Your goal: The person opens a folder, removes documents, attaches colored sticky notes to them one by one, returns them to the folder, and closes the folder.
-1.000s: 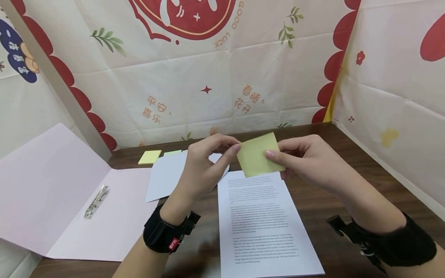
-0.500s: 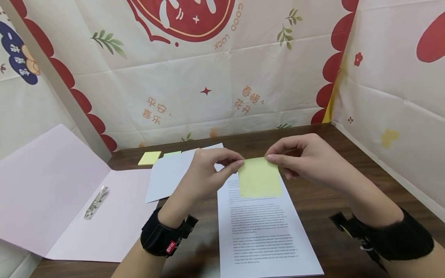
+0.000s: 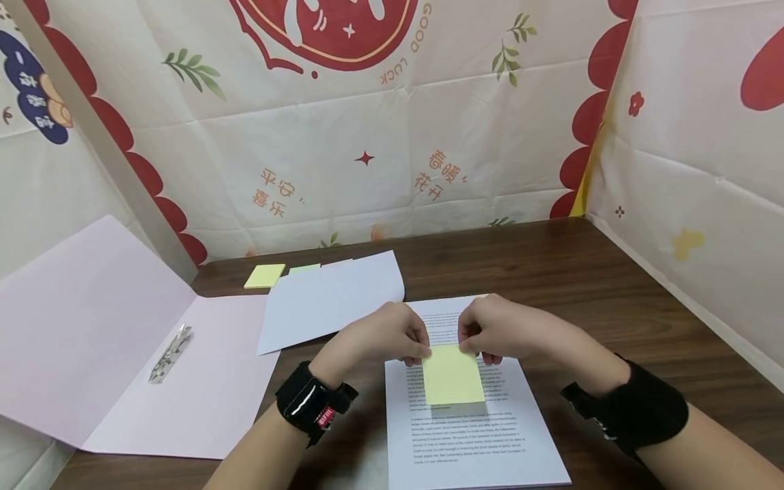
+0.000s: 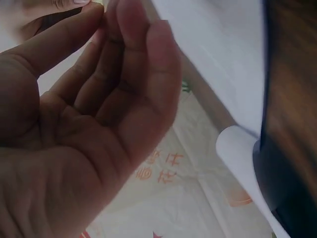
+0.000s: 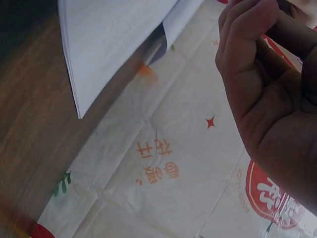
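Observation:
Both hands pinch a yellow sticky note (image 3: 454, 380) by its upper corners. My left hand (image 3: 382, 333) has thumb and fingers on the top left corner, while my right hand (image 3: 499, 327) has the top right one. The note hangs over the middle of a printed sheet stack (image 3: 465, 456), with a faint shadow under its lower edge; whether it touches the paper I cannot tell. In the left wrist view the left hand (image 4: 104, 99) shows its palm with fingers curved toward the thumb. The right wrist view shows the right hand (image 5: 267, 79) similarly bent, the note hidden.
An open pale pink folder (image 3: 202, 408) with a metal clip (image 3: 171, 354) lies on the left. Behind it are a yellow sticky pad (image 3: 265, 276), a green pad edge (image 3: 305, 269) and a white sheet (image 3: 333, 299) with a curled corner. A patterned cloth (image 3: 331, 136) hangs behind the table.
Both hands have come down and nearer with the sticky note, from above the stack's far end to over its middle. The right hand shifted its pinch from the note's side to its top corner.

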`<act>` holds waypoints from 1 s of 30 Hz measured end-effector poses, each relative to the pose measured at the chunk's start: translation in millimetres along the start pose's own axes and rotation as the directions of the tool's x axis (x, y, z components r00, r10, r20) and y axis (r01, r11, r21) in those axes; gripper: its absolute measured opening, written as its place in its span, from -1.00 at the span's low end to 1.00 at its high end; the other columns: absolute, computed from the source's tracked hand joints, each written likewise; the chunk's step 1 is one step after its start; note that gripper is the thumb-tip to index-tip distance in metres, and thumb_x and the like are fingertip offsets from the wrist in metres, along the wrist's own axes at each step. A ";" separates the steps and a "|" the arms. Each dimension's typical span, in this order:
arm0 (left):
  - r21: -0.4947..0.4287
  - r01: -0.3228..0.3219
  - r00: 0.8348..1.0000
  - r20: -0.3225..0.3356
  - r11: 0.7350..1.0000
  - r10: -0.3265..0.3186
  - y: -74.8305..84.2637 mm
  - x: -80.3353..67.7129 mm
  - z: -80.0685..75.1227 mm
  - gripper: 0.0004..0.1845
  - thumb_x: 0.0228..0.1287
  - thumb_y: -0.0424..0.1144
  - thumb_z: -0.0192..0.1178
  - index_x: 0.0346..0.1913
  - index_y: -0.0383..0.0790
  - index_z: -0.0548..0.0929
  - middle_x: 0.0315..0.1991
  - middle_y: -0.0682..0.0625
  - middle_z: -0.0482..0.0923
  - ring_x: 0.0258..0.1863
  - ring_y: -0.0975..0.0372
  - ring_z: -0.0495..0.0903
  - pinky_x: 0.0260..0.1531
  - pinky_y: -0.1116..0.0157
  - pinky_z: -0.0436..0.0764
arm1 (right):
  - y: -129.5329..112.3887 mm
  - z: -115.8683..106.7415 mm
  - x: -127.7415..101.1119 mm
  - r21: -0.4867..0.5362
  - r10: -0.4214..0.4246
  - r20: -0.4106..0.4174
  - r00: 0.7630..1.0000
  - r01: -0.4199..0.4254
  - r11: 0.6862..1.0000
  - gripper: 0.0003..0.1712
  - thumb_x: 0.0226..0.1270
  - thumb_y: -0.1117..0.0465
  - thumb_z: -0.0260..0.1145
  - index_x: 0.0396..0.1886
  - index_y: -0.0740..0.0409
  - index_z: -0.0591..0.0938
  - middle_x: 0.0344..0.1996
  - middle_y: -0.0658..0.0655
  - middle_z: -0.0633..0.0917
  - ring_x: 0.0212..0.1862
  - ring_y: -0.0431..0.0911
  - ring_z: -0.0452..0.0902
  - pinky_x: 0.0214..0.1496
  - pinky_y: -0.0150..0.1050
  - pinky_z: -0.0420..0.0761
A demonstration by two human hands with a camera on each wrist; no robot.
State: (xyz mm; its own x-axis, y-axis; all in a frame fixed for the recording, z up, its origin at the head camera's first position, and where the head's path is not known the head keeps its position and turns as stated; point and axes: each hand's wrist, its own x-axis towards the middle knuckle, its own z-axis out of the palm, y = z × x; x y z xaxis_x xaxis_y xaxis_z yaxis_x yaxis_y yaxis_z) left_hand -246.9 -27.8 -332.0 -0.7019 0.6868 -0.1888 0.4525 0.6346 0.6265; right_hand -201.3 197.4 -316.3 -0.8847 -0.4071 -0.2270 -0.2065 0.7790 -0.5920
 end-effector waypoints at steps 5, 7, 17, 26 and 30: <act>0.124 0.035 0.999 -0.002 0.992 -0.035 -0.8 8.0 12.7 -0.79 0.41 -0.29 0.41 -0.45 -0.13 0.79 -0.58 0.03 0.69 -0.58 0.33 0.57 -0.49 0.40 0.47 | 0.2 12.9 5.1 -0.062 0.040 -0.019 0.999 -0.041 0.997 -0.83 0.41 0.32 0.45 -0.43 0.09 0.71 -0.59 0.06 0.62 -0.59 -0.15 0.46 -0.47 -0.31 0.50; 0.179 0.045 0.999 -0.004 0.983 -0.045 -0.9 11.2 16.4 -0.80 0.41 -0.26 0.42 -0.44 -0.12 0.79 -0.62 0.06 0.65 -0.61 0.35 0.52 -0.52 0.41 0.43 | 0.5 14.8 6.1 -0.084 0.048 -0.023 0.999 -0.049 0.995 -0.81 0.40 0.33 0.44 -0.45 0.09 0.71 -0.61 0.05 0.61 -0.60 -0.16 0.45 -0.49 -0.32 0.48; 0.333 0.101 0.995 -0.034 0.937 -0.095 -3.1 19.6 28.6 -0.90 0.37 -0.14 0.44 -0.32 -0.01 0.80 -0.41 0.14 0.63 -0.40 0.30 0.49 -0.43 0.35 0.44 | 3.8 21.3 10.3 -0.136 0.076 -0.002 0.997 -0.076 0.988 -0.77 0.38 0.39 0.41 -0.49 0.09 0.70 -0.63 0.04 0.59 -0.63 -0.16 0.45 -0.51 -0.35 0.47; 0.370 0.124 0.992 -0.040 0.921 -0.117 -2.8 16.7 34.7 -0.83 0.39 -0.07 0.44 -0.35 -0.01 0.75 -0.37 0.15 0.64 -0.41 0.29 0.50 -0.44 0.34 0.45 | 8.1 30.0 16.2 -0.172 0.063 -0.012 0.998 -0.064 0.983 -0.73 0.37 0.43 0.37 -0.53 0.09 0.69 -0.66 0.03 0.57 -0.64 -0.18 0.41 -0.54 -0.36 0.41; 0.380 0.126 0.992 -0.046 0.917 -0.117 -2.9 16.6 35.6 -0.82 0.39 -0.06 0.43 -0.35 -0.02 0.77 -0.38 0.15 0.65 -0.39 0.29 0.52 -0.42 0.34 0.46 | 9.6 30.8 17.4 -0.195 0.045 -0.020 0.999 -0.048 0.980 -0.69 0.35 0.48 0.33 -0.56 0.09 0.68 -0.71 0.01 0.54 -0.65 -0.19 0.39 -0.54 -0.35 0.38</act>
State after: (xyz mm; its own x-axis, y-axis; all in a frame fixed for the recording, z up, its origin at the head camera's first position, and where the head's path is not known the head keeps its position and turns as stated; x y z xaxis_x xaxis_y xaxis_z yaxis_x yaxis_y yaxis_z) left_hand -240.3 -5.6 -363.8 -0.7745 0.5908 -0.2261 0.5353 0.8026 0.2634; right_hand -205.8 183.1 -349.8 -0.9012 -0.3622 -0.2380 -0.2415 0.8756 -0.4183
